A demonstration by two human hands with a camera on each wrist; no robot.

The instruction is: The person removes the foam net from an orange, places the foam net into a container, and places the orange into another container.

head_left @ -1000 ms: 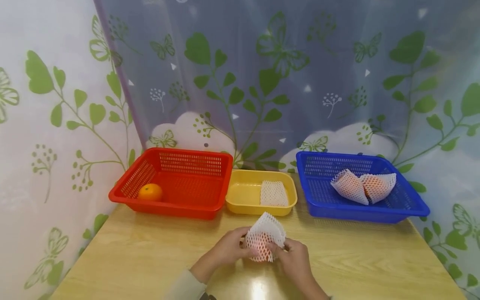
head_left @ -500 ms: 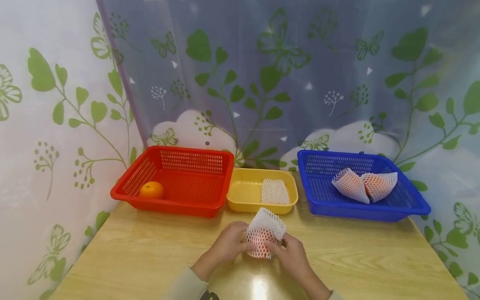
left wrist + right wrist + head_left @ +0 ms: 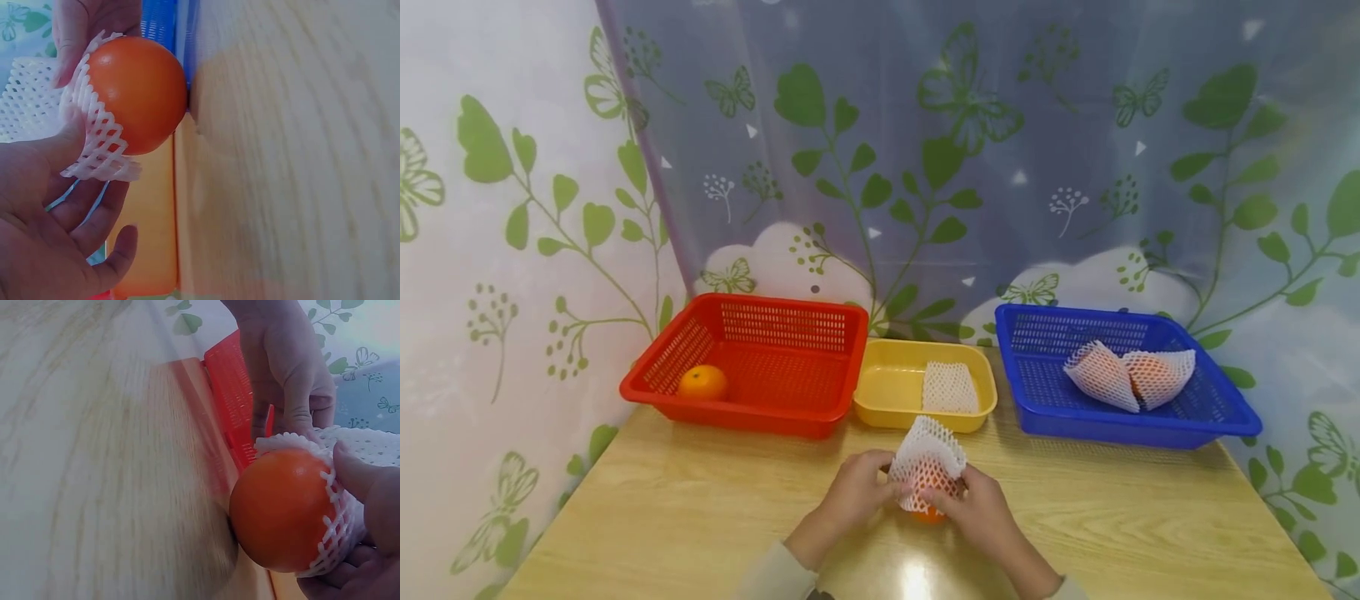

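Between both hands, low over the table in the head view, is an orange (image 3: 140, 94) partly inside a white foam net (image 3: 929, 458). The bare lower part of the fruit sticks out of the net's rim, while the net's other end stands up loose. My left hand (image 3: 857, 493) pinches the rim on the left side, thumb in front and fingers behind; its little finger is apart from the net in the left wrist view. On the right side my right hand (image 3: 987, 510) grips the net, with the thumb (image 3: 356, 472) pressed on the mesh.
A red basket (image 3: 842, 367) at the left holds one bare orange (image 3: 703, 382). In the middle, a yellow tray (image 3: 880, 414) holds a flat foam net (image 3: 949, 387). A blue basket (image 3: 1037, 417) at the right holds two netted fruits (image 3: 1102, 375). A patterned curtain hangs behind.
The net's lower rim has shifted upward on the fruit, so more of the orange shows beneath it. Both hands keep their hold and have barely moved.
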